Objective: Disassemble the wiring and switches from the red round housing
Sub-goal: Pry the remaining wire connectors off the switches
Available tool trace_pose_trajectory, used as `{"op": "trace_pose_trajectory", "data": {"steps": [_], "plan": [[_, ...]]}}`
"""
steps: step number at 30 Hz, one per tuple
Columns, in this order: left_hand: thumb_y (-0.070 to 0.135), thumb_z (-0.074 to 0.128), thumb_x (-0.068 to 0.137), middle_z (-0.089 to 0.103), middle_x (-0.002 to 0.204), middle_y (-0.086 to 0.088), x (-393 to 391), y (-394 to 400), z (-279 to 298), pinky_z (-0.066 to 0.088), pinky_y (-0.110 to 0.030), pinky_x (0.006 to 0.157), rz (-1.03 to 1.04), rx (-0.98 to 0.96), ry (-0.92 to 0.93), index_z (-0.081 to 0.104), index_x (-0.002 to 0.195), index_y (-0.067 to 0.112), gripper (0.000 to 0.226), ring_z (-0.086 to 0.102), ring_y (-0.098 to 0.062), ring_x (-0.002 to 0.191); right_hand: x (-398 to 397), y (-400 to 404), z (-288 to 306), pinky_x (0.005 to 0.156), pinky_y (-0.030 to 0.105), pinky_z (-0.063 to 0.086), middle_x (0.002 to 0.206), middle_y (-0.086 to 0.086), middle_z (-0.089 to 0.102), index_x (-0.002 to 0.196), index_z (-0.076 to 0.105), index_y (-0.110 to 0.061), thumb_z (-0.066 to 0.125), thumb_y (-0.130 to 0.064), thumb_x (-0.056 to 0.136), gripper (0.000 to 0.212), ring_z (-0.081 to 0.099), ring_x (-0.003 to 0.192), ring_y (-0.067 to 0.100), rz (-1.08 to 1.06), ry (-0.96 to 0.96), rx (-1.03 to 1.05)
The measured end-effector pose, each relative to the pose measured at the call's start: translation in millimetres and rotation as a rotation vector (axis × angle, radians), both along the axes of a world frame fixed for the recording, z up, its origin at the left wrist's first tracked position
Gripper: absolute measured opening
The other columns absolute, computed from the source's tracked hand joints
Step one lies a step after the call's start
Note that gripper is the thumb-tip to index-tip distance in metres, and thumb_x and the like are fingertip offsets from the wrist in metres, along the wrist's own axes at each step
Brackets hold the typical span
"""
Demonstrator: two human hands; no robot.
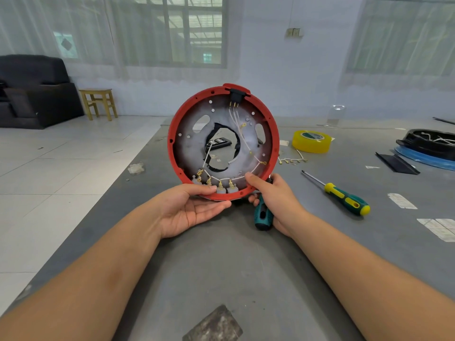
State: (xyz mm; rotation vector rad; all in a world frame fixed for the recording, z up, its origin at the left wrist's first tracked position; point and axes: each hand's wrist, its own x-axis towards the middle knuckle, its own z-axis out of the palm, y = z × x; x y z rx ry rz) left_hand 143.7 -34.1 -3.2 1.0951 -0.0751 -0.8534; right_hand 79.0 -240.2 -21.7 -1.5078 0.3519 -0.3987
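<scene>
Housing: red round housing [172, 143] upright above table [246, 267], wiring [236, 119] inside.
L hand: left hand [189, 210] cradles bottom rim, thumb on top.
R hand: right hand [275, 205] grips teal screwdriver [263, 215], thumb on rim.

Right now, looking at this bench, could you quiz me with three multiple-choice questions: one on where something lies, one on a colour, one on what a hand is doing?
1. Where does the roll of tape lie?
A. On the wooden stool
B. On the grey table, right of the red housing
C. Inside the housing

2. What colour is the tape?
A. Yellow
B. Blue
C. White

3. What is the right hand doing?
A. Resting flat on the table
B. Holding the tape
C. Gripping a teal-handled tool while its thumb steadies the housing

Answers:
1. B, it sits on the table beyond the red housing.
2. A, the roll is plainly yellow.
3. C, fingers curl round the teal-handled tool, thumb on the rim.
</scene>
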Motion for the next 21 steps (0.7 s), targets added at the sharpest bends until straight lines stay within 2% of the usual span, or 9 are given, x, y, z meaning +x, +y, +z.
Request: {"op": "trace_pose_trajectory", "data": {"steps": [5,12,14,17,21], "plan": [[0.006,0.079,0.077,0.071,0.121,-0.034,1.3,5.3,4.2,0.067,-0.045,0.076,-0.031,0.011,0.015,0.071,0.119,-0.007,0.044,0.075,-0.045,0.107,1.4,-0.3,-1.7,0.064,0.031,0.052,0.068,-0.001,0.07,0.108,0.056,-0.014,0.069,-0.033,0.092,0.028,0.061,0.056,0.01,-0.048,-0.031,-0.047],[-0.002,0.078,0.075,0.071,0.121,-0.034,2.2,2.6,5.2,0.067,-0.046,0.074,-0.023,-0.018,0.052,0.069,0.119,-0.012,0.047,0.075,-0.047,0.105,1.5,0.6,-1.2,0.067,0.033,0.054,0.077,0.005,0.069,0.112,0.057,-0.01,0.069,-0.036,0.092,0.034,0.06,0.059,0.012,-0.081,-0.083,-0.067],[-0.002,0.078,0.075,0.072,0.12,-0.033,3.5,1.4,5.0,0.067,-0.046,0.075,-0.025,-0.022,0.058,0.07,0.115,-0.012,0.042,0.075,-0.046,0.105,0.8,0.7,-1.5,0.066,0.032,0.055,0.075,0.002,0.069,0.11,0.057,-0.012,0.07,-0.037,0.091,0.034,0.06,0.057,0.01,-0.099,-0.088,-0.075],[0.004,0.08,0.076,0.072,0.119,-0.033,3.2,-0.1,5.0,0.067,-0.044,0.07,-0.038,0.011,0.039,0.073,0.111,-0.008,0.037,0.076,-0.044,0.103,0.7,-0.4,-2.1,0.066,0.032,0.055,0.07,-0.005,0.069,0.108,0.058,-0.013,0.071,-0.037,0.091,0.032,0.061,0.056,0.007,-0.11,-0.087,-0.084],[0.009,0.076,0.083,0.07,0.122,-0.034,0.8,-2.7,1.1,0.066,-0.047,0.073,-0.064,-0.015,0.034,0.067,0.125,-0.009,0.047,0.075,-0.044,0.107,1.5,-1.4,-2.2,0.063,0.029,0.053,0.067,-0.006,0.069,0.106,0.058,-0.012,0.071,-0.035,0.091,0.031,0.062,0.056,0.008,-0.084,-0.104,-0.08]]}}
